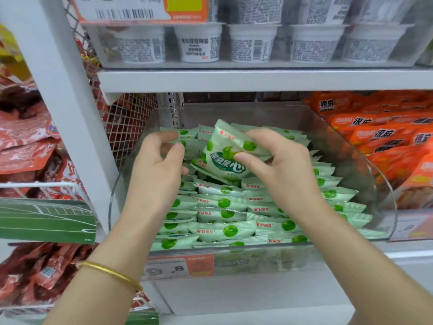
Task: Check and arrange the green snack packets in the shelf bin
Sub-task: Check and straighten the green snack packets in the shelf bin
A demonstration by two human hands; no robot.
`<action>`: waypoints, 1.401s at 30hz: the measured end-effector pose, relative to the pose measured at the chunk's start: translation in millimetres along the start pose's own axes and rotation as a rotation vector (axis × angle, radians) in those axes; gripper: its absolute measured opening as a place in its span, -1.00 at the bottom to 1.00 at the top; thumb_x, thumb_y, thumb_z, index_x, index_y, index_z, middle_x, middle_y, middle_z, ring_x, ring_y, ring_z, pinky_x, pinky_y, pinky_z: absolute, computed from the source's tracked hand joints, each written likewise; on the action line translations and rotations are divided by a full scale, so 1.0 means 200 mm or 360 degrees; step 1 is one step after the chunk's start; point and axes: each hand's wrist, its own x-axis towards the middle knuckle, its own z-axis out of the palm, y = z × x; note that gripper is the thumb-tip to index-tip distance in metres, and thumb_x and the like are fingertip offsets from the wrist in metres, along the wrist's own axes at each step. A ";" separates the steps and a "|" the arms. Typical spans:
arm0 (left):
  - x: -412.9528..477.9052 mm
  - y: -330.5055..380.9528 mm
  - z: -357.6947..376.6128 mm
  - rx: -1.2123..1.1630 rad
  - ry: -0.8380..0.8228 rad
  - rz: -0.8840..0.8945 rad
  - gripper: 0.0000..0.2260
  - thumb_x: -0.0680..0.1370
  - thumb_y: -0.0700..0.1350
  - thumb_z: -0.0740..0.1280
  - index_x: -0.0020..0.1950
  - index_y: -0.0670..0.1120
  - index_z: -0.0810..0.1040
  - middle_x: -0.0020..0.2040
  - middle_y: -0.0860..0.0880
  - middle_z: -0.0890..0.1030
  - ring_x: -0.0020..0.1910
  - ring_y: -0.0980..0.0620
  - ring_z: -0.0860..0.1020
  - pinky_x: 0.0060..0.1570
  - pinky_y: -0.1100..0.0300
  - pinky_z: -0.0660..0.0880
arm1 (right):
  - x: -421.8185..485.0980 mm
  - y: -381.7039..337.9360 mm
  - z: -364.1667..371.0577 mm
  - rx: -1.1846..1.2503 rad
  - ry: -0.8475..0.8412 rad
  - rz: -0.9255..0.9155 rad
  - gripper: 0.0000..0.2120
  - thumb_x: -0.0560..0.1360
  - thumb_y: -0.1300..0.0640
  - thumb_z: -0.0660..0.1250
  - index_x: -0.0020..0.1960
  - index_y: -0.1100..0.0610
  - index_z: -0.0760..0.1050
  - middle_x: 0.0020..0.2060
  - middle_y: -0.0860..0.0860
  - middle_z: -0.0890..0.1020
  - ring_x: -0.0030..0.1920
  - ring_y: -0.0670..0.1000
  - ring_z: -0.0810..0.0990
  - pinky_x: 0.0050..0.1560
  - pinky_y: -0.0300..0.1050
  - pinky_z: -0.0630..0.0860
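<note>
The right hand [278, 165] pinches one green packet [225, 158], raised between both hands above the packet rows [222, 228] in the bin [365, 165]. The left hand [157, 170] curls alongside; its grip cannot be determined. Risk: a loose pinch could drop the packet, disordering the rows beneath.

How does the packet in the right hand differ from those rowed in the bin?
The lifted packet is tilted in the right hand's grip; the rowed packets stand on edge in the bin. The lifted packet shows its front face; the rowed packets only top edges. Both are pale green.
</note>
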 end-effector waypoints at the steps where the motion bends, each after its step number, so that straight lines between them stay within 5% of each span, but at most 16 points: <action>1: 0.00 0.00 0.00 0.0031 -0.0013 0.0009 -0.83 0.60 -0.16 0.18 0.13 0.09 0.41 -0.02 0.11 0.55 -0.25 0.15 0.53 -0.09 0.07 0.50 | 0.00 -0.01 0.01 -0.0084 -0.0046 -0.0032 -0.71 0.45 0.06 0.42 0.14 0.10 0.57 0.00 -0.01 0.65 0.04 0.03 0.59 0.05 -0.01 0.50; 6: 0.01 -0.02 -0.02 0.0206 -0.0025 0.0102 -0.71 0.56 -0.31 0.15 0.16 0.04 0.45 0.11 0.05 0.52 0.10 0.04 0.53 0.21 0.00 0.46 | 0.04 -0.05 0.02 -0.0453 -0.0308 -0.0125 -0.70 0.50 0.00 0.34 0.20 0.04 0.52 0.09 0.04 0.62 0.12 0.13 0.54 0.09 0.09 0.49; 13: 0.01 -0.06 -0.02 0.0675 -0.0178 0.0335 -0.65 0.57 -0.32 0.14 0.22 0.01 0.53 0.16 0.02 0.49 0.16 0.06 0.42 0.17 0.24 0.31 | 0.08 -0.06 0.11 -0.0860 -0.0680 -0.0073 -0.62 0.44 -0.15 0.35 0.17 0.04 0.55 0.11 0.06 0.47 0.20 0.13 0.34 0.08 -0.02 0.37; 17: 0.01 -0.09 0.01 0.1092 -0.0336 0.0474 -0.61 0.55 -0.30 0.14 0.28 0.01 0.52 0.31 -0.03 0.47 0.31 -0.13 0.34 0.33 -0.05 0.25 | 0.09 -0.07 0.07 -0.0939 -0.0524 -0.0087 -0.65 0.43 -0.18 0.35 0.13 -0.03 0.59 0.10 0.03 0.48 0.18 0.11 0.34 -0.02 -0.08 0.26; 22: 0.00 -0.08 0.03 0.1470 -0.0425 0.0379 -0.66 0.61 -0.13 0.11 0.32 0.14 0.47 0.49 0.07 0.25 0.42 -0.06 0.11 0.34 0.02 0.14 | 0.09 -0.05 0.11 -0.1003 -0.0749 -0.0069 -0.77 0.44 -0.12 0.37 -0.02 0.00 0.62 0.07 0.00 0.47 0.22 0.10 0.32 0.05 -0.07 0.29; 30: -0.01 -0.09 0.03 0.1557 -0.0551 0.0308 -0.65 0.60 0.14 0.05 0.14 0.11 0.58 0.54 0.06 0.11 0.49 0.00 -0.04 0.40 0.01 0.03 | 0.09 -0.04 0.11 -0.1024 -0.0739 -0.0078 -0.82 0.46 -0.12 0.35 -0.03 -0.08 0.63 0.02 -0.03 0.47 0.20 0.09 0.33 -0.01 -0.09 0.27; 37: 0.01 -0.09 0.01 0.1374 -0.0406 0.0358 -0.67 0.61 0.04 0.10 0.33 0.06 0.46 0.50 -0.02 0.21 0.46 -0.03 0.04 0.39 -0.01 0.09 | 0.20 -0.03 0.00 -0.0689 -0.0446 0.0160 -0.89 0.48 0.03 0.36 -0.05 -0.05 0.66 -0.02 -0.02 0.52 0.16 0.10 0.37 0.09 -0.06 0.40; 42: 0.03 -0.11 0.02 0.1430 -0.0427 0.0337 -0.70 0.62 0.01 0.10 0.29 0.05 0.49 0.50 -0.02 0.22 0.46 -0.06 0.05 0.39 -0.02 0.10 | 0.18 -0.02 0.13 -0.0869 -0.0637 0.0097 -0.90 0.47 0.06 0.37 -0.05 0.01 0.62 0.00 0.00 0.56 0.18 0.10 0.40 0.08 -0.07 0.43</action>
